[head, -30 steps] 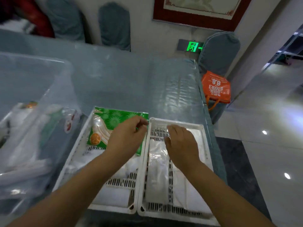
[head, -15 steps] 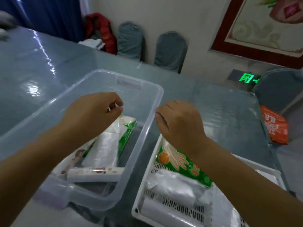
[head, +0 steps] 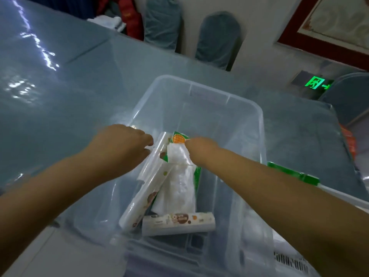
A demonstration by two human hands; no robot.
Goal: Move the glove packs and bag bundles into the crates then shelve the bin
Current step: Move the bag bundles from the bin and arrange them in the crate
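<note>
Left hand (head: 119,148) inside clear bin (head: 257,124), fingers curled beside clear bag roll (head: 147,184); grip state unclear. Right hand (head: 201,149) pinching corner of white bag bundle (head: 177,156) over green glove pack (head: 178,137). Crate (head: 337,196) right of both, on tabletop (head: 60,100).

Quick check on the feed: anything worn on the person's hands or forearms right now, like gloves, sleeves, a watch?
Nothing shows. The left hand and right hand are bare, with no gloves, rings or watch in view, and both forearms are uncovered to the frame edge.
</note>
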